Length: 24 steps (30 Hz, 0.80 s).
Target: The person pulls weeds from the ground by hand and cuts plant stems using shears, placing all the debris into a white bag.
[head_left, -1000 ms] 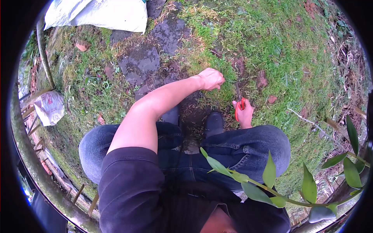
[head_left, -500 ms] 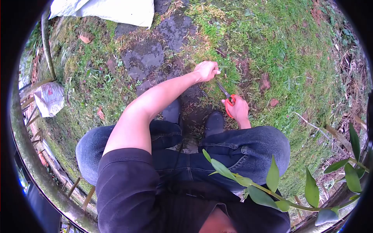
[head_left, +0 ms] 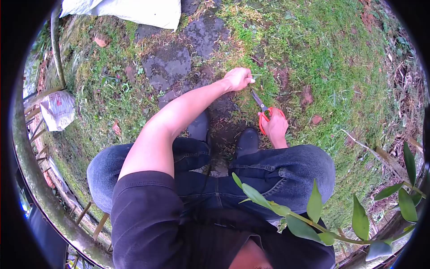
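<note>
On the mossy green ground (head_left: 322, 58) before the crouching person's dark shoes (head_left: 246, 141), a tuft of thin green grass blades (head_left: 257, 78) stands beside flat grey paving stones (head_left: 168, 65), with a white plastic sack (head_left: 130, 11) well beyond. The left hand (head_left: 237, 78) is closed in a fist on the tuft — soft, light and limp by the look of it, best gripped low in a bunch. The right hand (head_left: 274, 125) is wrapped through the loops of orange-handled steel scissors (head_left: 264, 110) — blades apparently closed or nearly so, tips just beside the tuft.
</note>
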Each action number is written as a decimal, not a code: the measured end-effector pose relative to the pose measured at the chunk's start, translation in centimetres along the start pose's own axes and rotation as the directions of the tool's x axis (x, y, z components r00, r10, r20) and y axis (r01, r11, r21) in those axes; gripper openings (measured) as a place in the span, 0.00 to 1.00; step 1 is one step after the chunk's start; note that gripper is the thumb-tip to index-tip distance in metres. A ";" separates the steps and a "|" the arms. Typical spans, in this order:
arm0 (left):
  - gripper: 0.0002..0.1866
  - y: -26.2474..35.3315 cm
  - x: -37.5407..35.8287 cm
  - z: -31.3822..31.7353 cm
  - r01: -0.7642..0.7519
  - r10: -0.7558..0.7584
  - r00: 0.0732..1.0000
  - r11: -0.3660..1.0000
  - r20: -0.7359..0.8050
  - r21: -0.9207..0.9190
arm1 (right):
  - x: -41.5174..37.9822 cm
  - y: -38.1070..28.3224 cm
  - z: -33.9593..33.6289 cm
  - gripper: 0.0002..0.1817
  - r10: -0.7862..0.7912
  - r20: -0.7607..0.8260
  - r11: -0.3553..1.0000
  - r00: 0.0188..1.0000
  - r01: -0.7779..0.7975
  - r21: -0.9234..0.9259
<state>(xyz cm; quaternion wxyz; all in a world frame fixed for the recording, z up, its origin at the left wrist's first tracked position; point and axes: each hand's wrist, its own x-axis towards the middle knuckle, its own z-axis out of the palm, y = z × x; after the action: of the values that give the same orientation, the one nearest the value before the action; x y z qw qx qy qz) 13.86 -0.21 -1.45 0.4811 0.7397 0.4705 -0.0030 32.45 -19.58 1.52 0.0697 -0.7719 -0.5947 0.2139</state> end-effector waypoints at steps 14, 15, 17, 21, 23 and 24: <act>0.13 3.9 3.0 -6.8 -0.041 0.033 0.999 0.950 -0.032 -0.308 | 2.9 -1.5 -1.0 0.25 0.057 -0.089 0.991 0.994 -0.046 0.128; 0.13 4.1 3.5 -8.2 -0.058 0.042 0.998 0.944 -0.054 -0.324 | 3.1 -1.8 -1.3 0.25 0.073 -0.084 0.987 0.994 -0.060 0.147; 0.14 4.7 4.3 -11.5 -0.094 0.072 0.994 0.938 -0.079 -0.335 | 3.3 -2.0 -1.3 0.26 0.082 -0.117 0.977 0.990 -0.057 0.204; 0.11 7.4 5.1 -20.6 -0.063 0.019 0.995 0.887 -0.100 -0.458 | 4.5 -2.6 -2.3 0.25 0.067 -0.139 0.970 0.988 -0.032 0.241; 0.12 10.4 3.4 -25.8 -0.115 0.028 0.978 0.897 -0.206 -0.427 | 5.7 -3.3 -3.3 0.24 0.004 -0.201 0.958 0.980 0.054 0.283; 0.12 11.4 2.9 -28.3 -0.167 0.058 0.960 0.903 -0.272 -0.396 | 6.6 -3.9 -3.8 0.24 -0.029 -0.233 0.948 0.972 0.101 0.303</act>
<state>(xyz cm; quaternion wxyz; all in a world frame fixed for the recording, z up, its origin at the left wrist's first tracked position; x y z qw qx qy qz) 10.74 20.91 20.53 0.5625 0.6406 0.4743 0.2198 31.84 -11.66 4.72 0.2653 -0.7502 -0.5666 0.2141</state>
